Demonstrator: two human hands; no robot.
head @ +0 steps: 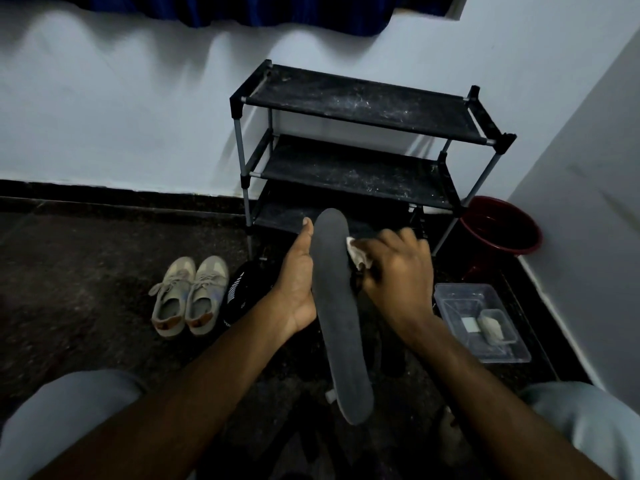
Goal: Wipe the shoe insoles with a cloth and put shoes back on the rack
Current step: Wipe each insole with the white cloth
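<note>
Left grip (298, 282): holds the insole (337, 306) from its left edge, with the thumb straight along the rim and the fingers hidden beneath.
Right grip (394, 268): fingers curled round a white cloth (358, 252), pressing it to the insole's right edge near the toe end.
Insole: dark grey and long, held in the air between the person's knees, toe end towards the rack and heel end towards the body.
Rack (356, 109): black, three dusty shelves on grey posts, standing against the white wall just beyond the hands.
Beige shoes (188, 297): a pair side by side on the dark floor, left of the hands.
Black shoe (242, 289): just right of the pair, partly hidden behind the left wrist.
Red bucket (502, 226): in the corner, right of the rack.
Clear tray (485, 320): on the floor near the right forearm, with two pale blocks inside.
</note>
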